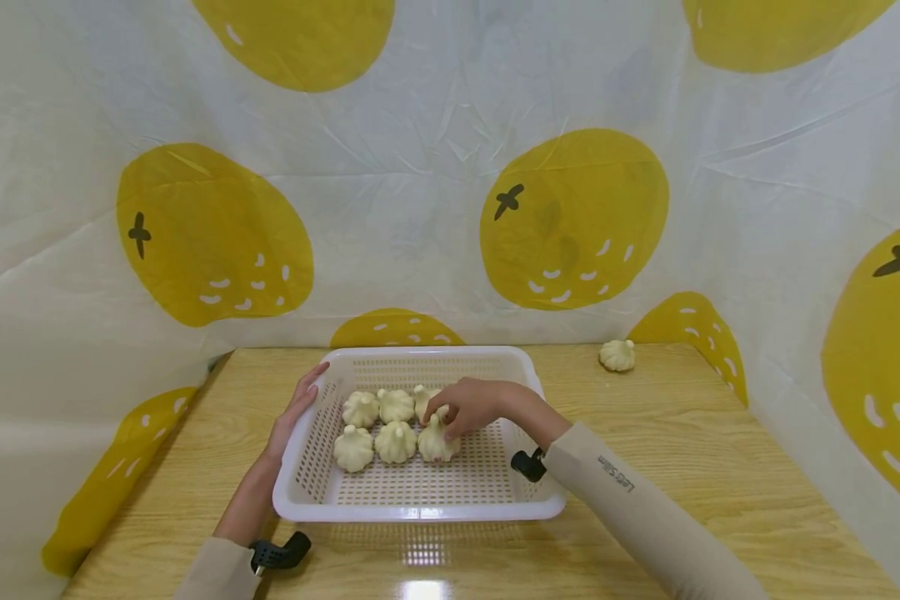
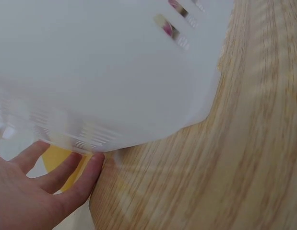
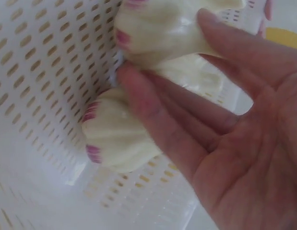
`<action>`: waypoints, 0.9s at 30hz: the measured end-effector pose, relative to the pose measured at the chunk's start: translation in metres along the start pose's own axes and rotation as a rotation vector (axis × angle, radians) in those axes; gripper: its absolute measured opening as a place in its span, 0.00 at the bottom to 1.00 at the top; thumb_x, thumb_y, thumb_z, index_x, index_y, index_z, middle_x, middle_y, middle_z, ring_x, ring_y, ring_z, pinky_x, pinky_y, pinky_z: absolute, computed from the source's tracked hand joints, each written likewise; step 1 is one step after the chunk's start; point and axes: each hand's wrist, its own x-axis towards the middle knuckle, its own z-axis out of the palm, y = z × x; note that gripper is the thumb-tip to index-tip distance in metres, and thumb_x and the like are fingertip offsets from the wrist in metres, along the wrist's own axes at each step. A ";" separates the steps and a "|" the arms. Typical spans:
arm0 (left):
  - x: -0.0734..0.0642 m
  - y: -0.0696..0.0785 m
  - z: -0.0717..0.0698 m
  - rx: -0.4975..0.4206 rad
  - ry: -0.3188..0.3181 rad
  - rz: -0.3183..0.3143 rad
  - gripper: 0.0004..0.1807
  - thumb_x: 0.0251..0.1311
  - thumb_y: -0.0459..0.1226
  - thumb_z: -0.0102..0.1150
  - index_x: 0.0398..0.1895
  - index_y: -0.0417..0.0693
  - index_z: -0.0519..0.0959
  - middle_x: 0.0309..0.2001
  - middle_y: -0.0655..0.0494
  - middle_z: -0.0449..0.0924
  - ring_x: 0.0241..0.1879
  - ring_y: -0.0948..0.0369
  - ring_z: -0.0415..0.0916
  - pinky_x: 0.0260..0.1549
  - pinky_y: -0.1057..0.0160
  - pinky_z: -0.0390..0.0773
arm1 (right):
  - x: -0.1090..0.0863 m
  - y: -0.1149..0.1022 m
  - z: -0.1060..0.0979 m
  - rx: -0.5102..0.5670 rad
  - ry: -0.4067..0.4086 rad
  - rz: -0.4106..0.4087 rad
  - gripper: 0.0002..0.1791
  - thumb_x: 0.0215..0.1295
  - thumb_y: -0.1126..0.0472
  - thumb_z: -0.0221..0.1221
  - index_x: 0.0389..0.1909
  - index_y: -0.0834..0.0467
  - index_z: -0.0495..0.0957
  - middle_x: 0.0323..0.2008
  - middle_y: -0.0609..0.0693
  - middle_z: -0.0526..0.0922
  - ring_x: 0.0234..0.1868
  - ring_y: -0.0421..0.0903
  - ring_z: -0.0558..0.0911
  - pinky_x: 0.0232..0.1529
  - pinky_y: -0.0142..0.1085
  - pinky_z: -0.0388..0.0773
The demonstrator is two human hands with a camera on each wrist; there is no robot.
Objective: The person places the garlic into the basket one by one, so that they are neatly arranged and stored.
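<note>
A white plastic basket (image 1: 420, 512) with slotted walls holds several cream garlic bulbs (image 1: 396, 442) in two rows. Inside it, my right hand (image 1: 476, 406) pinches the garlic bulb (image 1: 437, 447) at the right end of the near row. The right wrist view shows the thumb on one side of that bulb (image 3: 160, 31) and fingers on the other, with another bulb (image 3: 114, 134) against the back of the fingers. My left hand (image 1: 291, 421) rests along the basket's left side. Its straight fingers touch the outer wall in the left wrist view.
One more garlic bulb (image 1: 617, 356) lies outside the basket, at the back right of the wooden table (image 1: 645, 417). A white curtain with yellow fruit prints (image 1: 397, 233) hangs right behind the table and along both sides.
</note>
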 end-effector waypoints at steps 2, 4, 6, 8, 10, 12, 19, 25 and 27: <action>0.000 0.000 0.000 0.003 0.001 0.001 0.30 0.84 0.48 0.23 0.83 0.57 0.36 0.83 0.48 0.32 0.82 0.48 0.34 0.71 0.56 0.50 | -0.003 0.000 -0.001 -0.022 0.016 -0.002 0.23 0.72 0.58 0.64 0.66 0.49 0.78 0.63 0.50 0.83 0.62 0.50 0.83 0.57 0.42 0.81; 0.000 0.000 0.000 0.008 0.001 0.000 0.30 0.84 0.49 0.23 0.83 0.57 0.36 0.83 0.48 0.32 0.82 0.48 0.33 0.71 0.55 0.49 | -0.006 -0.002 -0.002 -0.026 0.028 0.002 0.24 0.72 0.58 0.65 0.67 0.49 0.77 0.62 0.52 0.84 0.61 0.49 0.84 0.57 0.43 0.81; 0.001 0.000 0.000 0.011 -0.003 0.000 0.30 0.84 0.49 0.23 0.83 0.58 0.36 0.84 0.48 0.32 0.82 0.47 0.32 0.72 0.52 0.47 | -0.009 -0.005 -0.004 -0.028 0.040 0.011 0.25 0.72 0.57 0.64 0.68 0.49 0.76 0.61 0.53 0.85 0.60 0.49 0.84 0.56 0.44 0.81; 0.001 0.000 0.000 0.008 -0.008 -0.001 0.30 0.84 0.49 0.23 0.83 0.59 0.36 0.84 0.48 0.31 0.82 0.46 0.32 0.73 0.49 0.46 | -0.012 -0.007 -0.006 -0.036 0.050 0.014 0.26 0.72 0.57 0.64 0.69 0.49 0.75 0.60 0.55 0.85 0.59 0.49 0.84 0.54 0.44 0.81; 0.001 -0.001 -0.001 0.008 -0.015 -0.002 0.31 0.84 0.49 0.23 0.83 0.60 0.36 0.84 0.48 0.31 0.82 0.46 0.32 0.73 0.48 0.45 | -0.016 -0.010 -0.009 -0.036 0.060 0.016 0.26 0.72 0.57 0.64 0.69 0.49 0.75 0.60 0.56 0.85 0.59 0.50 0.84 0.54 0.44 0.81; 0.001 -0.002 -0.002 0.006 -0.016 -0.003 0.30 0.84 0.50 0.23 0.83 0.60 0.36 0.84 0.49 0.32 0.82 0.47 0.32 0.73 0.49 0.46 | -0.020 -0.011 -0.012 -0.032 0.075 0.009 0.26 0.71 0.58 0.65 0.69 0.50 0.75 0.60 0.57 0.84 0.58 0.52 0.85 0.54 0.45 0.81; 0.002 -0.003 -0.005 -0.003 -0.014 0.005 0.30 0.84 0.50 0.23 0.83 0.61 0.38 0.81 0.54 0.37 0.80 0.54 0.40 0.70 0.58 0.52 | -0.036 -0.009 -0.021 0.023 0.161 -0.058 0.27 0.70 0.58 0.66 0.69 0.53 0.75 0.60 0.60 0.84 0.55 0.55 0.87 0.52 0.45 0.83; 0.002 -0.004 -0.005 0.006 -0.020 0.004 0.30 0.84 0.50 0.23 0.83 0.60 0.37 0.82 0.52 0.36 0.80 0.54 0.40 0.69 0.60 0.55 | -0.053 -0.003 -0.029 0.071 0.238 -0.093 0.25 0.72 0.57 0.64 0.69 0.51 0.75 0.61 0.60 0.83 0.54 0.54 0.88 0.51 0.41 0.83; 0.002 -0.004 -0.005 0.009 -0.023 0.007 0.30 0.84 0.50 0.23 0.83 0.60 0.36 0.82 0.52 0.35 0.80 0.53 0.39 0.70 0.58 0.53 | -0.059 0.001 -0.032 0.076 0.274 -0.095 0.24 0.74 0.55 0.63 0.69 0.49 0.75 0.61 0.59 0.83 0.55 0.54 0.87 0.53 0.42 0.83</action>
